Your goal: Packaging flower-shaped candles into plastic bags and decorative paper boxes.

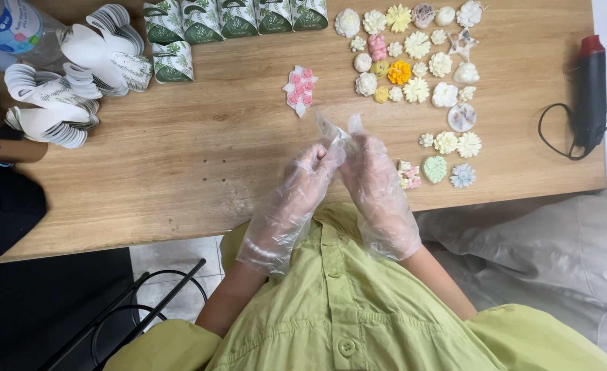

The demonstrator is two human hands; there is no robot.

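Both my hands wear loose clear plastic gloves and meet above the near edge of the wooden table (180,158). My left hand (303,180) and my right hand (371,175) pinch a small clear plastic bag (333,130) between their fingertips, its top corners sticking up. A white piece with pink flowers (300,89) lies on the table just beyond my hands. Several flower-shaped wax pieces (417,69) in white, yellow, pink and green lie in rows to the right.
Folded white paper boxes (63,82) are piled at the far left, with green patterned boxes (234,17) in a row at the back. A black and red heat tool (590,89) with a cord lies at the right edge. A plastic bottle (8,27) stands top left.
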